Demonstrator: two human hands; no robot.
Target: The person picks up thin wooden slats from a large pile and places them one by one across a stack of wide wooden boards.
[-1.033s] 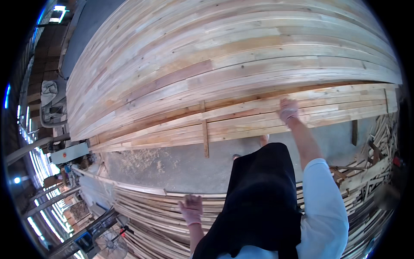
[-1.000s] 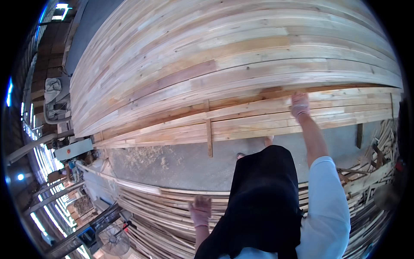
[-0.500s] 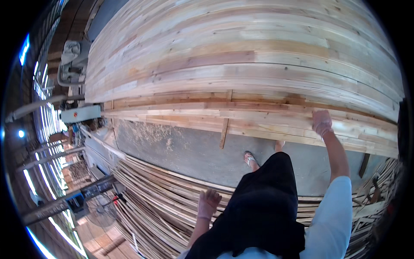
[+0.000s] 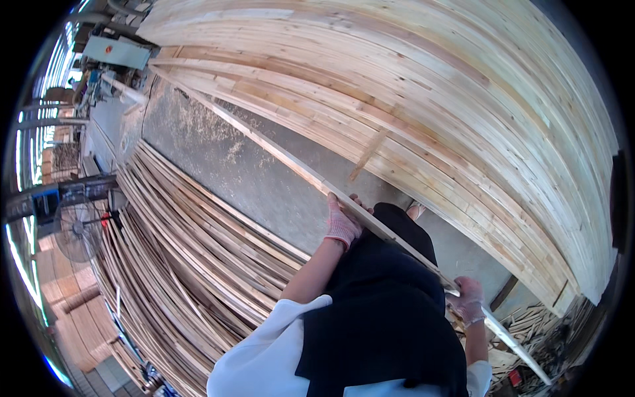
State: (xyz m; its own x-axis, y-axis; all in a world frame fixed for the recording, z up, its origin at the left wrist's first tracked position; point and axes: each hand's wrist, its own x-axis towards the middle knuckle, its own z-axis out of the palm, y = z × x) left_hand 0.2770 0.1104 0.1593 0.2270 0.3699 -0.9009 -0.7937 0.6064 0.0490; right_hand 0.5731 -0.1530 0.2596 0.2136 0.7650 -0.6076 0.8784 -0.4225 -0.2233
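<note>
A concrete floor [image 4: 264,192] is seen in a workshop, with wood shavings [image 4: 178,126] scattered over part of it. A long, pale wooden strip [image 4: 284,157] is gripped by the left hand [image 4: 345,221], on which a thin glove is worn; the strip is crossed from below, with the thumb on the near side and fingertips showing past the far edge. Farther along the same strip, toward the lower right, it is clasped by the right hand [image 4: 468,299], also gloved, with the fingers curled around it. Between the two hands the strip is held slantwise across the front of a dark apron [image 4: 383,324]. Beyond the right hand its near end is pointed toward a heap of scrap wood [image 4: 529,327]. Beyond the left hand it is extended to the upper left, near the end of a row of planks [image 4: 284,109]; whether they are touched there cannot be told. Behind that row a broad stack of boards [image 4: 430,59] is spread. To the left, a pile of thin strips [image 4: 198,245] is laid, with a fan [image 4: 77,228] beside it.
</note>
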